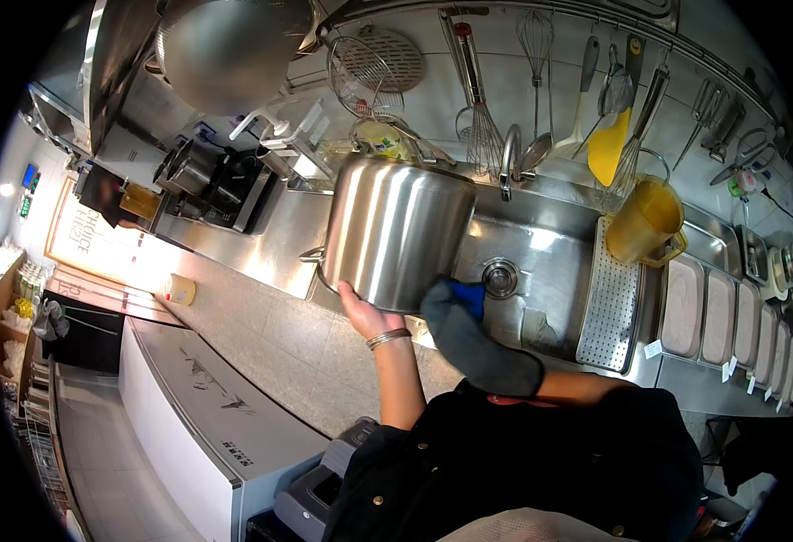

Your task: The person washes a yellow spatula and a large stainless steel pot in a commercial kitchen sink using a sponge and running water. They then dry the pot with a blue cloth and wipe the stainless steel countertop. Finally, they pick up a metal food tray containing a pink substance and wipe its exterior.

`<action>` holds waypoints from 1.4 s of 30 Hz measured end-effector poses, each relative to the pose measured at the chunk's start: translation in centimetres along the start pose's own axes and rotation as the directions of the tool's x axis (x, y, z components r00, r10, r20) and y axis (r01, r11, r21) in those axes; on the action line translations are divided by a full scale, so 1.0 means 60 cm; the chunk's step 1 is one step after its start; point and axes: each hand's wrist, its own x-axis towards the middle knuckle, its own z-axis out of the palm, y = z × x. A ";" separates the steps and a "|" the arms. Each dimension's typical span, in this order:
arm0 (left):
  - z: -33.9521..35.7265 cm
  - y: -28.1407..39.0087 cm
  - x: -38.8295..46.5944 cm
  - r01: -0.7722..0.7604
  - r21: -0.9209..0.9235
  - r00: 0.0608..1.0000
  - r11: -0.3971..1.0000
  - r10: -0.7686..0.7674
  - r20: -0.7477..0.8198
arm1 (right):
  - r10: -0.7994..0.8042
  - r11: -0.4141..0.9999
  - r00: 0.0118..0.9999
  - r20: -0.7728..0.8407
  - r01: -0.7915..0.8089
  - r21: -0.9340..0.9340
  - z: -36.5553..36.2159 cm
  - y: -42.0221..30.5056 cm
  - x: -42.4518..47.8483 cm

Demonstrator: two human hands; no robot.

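Note:
A large stainless steel stockpot (396, 234) is held tilted over the left side of a steel sink (528, 251). My left hand (369, 315), bare with bracelets at the wrist, grips the pot's lower edge near a loop handle (313, 255). My right hand (457, 308) wears a grey oven mitt with a blue part and presses against the pot's lower right edge; its fingers are hidden inside the mitt. The pot's inside is out of sight. Right of the pot, the sink drain (500, 276) shows. A curved faucet (510, 159) stands behind the basin.
A perforated steel tray (606, 305) lies across the sink's right side, with an amber plastic pitcher (644, 220) by it. Lidded containers (682, 308) line the right counter. Whisks (484, 135) and a yellow spatula (610, 146) hang behind. At left are an induction cooker (230, 196) and another person (106, 196).

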 end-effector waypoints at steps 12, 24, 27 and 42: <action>-0.028 0.031 0.005 0.037 -0.241 0.976 0.970 0.017 0.217 | -0.084 0.931 0.995 -0.054 0.098 0.353 0.047 0.055 0.025; -0.089 0.037 0.008 0.158 -0.166 0.884 0.973 -0.065 0.463 | 0.356 -0.366 0.895 0.269 -0.131 0.921 0.066 0.098 0.030; -0.085 0.046 0.012 0.058 -0.093 0.875 0.994 -0.006 0.483 | 0.361 -0.807 0.834 0.418 0.055 0.587 0.006 0.121 0.025; -0.028 0.147 -0.022 -0.688 0.326 0.422 0.649 -0.008 0.907 | 0.678 -0.584 0.644 0.353 0.182 0.791 -0.034 0.122 -0.005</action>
